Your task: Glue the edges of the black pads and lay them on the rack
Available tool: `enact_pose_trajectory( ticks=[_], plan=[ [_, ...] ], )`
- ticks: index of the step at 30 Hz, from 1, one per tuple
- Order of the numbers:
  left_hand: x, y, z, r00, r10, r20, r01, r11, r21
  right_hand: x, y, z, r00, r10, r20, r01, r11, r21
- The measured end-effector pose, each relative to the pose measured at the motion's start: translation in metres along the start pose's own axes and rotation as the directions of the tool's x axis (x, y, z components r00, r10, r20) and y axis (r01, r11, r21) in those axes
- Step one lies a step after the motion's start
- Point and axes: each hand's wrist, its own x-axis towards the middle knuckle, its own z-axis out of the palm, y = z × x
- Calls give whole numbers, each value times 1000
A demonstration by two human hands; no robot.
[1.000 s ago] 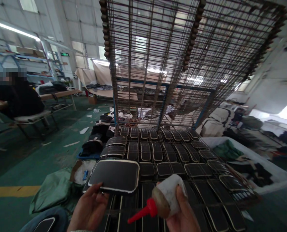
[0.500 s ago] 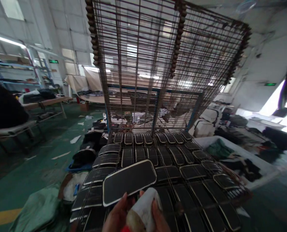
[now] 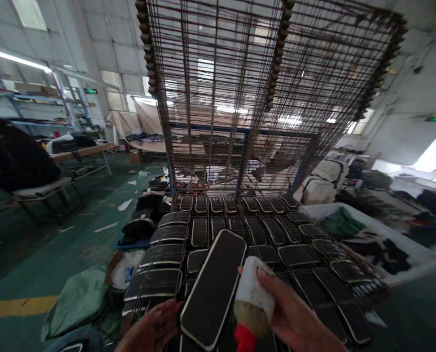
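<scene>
My right hand (image 3: pixel 286 298) is wrapped round a whitish bottle (image 3: pixel 253 293) with a red cap that points down. Left of the bottle, a black rounded panel with a pale edge (image 3: pixel 214 288) stands out, tilted, above the other panels. My left hand (image 3: pixel 155 322) is beside its lower left edge, fingers extended and nothing seen in them; whether the fingertips touch the panel is unclear. Beneath, rows of similar black panels (image 3: pixel 260 231) lie on a wire rack (image 3: pixel 168 171).
Tall wire shelves (image 3: pixel 218 63) rise ahead. At left are a green bag (image 3: pixel 80 298) and a seated person in black (image 3: pixel 19 151). A white bin (image 3: pixel 379 244) with cloth stands at right.
My hands have moved apart, the left one leaving the bottle area. The bottle has shifted right with my right hand. The loose panel has turned from nearly level to steeply slanted.
</scene>
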Motion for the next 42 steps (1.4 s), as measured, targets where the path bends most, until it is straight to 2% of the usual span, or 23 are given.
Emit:
enact_pose_trajectory(
  ticks=[2, 5, 7, 9, 12, 15, 19, 22, 26, 30, 34, 39, 42],
  plan=[
    [-8, 20, 18, 991, 62, 122, -78, 987, 138, 1, -7, 5, 999, 25, 38, -21, 995, -93],
    [-14, 43, 64, 964, 20, 265, -106, 944, 314, 5, -6, 17, 995, 61, 80, -43, 977, -211],
    [-14, 51, 89, 944, 31, 328, -139, 940, 312, 5, -4, 24, 991, 81, 104, -51, 964, -262],
    [-12, 53, 101, 940, 60, 336, -167, 940, 299, 2, -4, 31, 990, 68, 125, -29, 956, -293],
    [-13, 51, 95, 952, 76, 297, -169, 938, 303, -5, -17, 37, 992, -40, 119, 78, 937, -340],
    [-21, 51, 80, 947, 23, 322, -127, 943, 308, -12, -43, 39, 962, -253, 100, 272, 896, -352],
    [-37, 59, 74, 926, -78, 369, -78, 918, 388, -13, -79, 41, 835, -537, 120, 544, 773, -328],
    [-45, 65, 75, 907, -148, 395, -53, 889, 455, -10, -95, 43, 752, -639, 162, 649, 675, -349],
    [-48, 68, 73, 900, -184, 395, -54, 853, 520, -7, -98, 45, 732, -648, 212, 670, 627, -397],
    [-47, 68, 71, 906, -194, 376, -48, 837, 546, -6, -94, 45, 734, -656, 177, 654, 614, -442],
    [-46, 67, 72, 917, -184, 355, -36, 846, 532, -5, -91, 42, 741, -658, 137, 639, 626, -447],
    [-45, 67, 73, 921, -175, 347, -6, 887, 463, -3, -85, 35, 770, -632, 90, 613, 692, -380],
    [-43, 66, 74, 915, -180, 362, 10, 905, 425, 2, -81, 29, 752, -659, 4, 617, 702, -355]
  ],
)
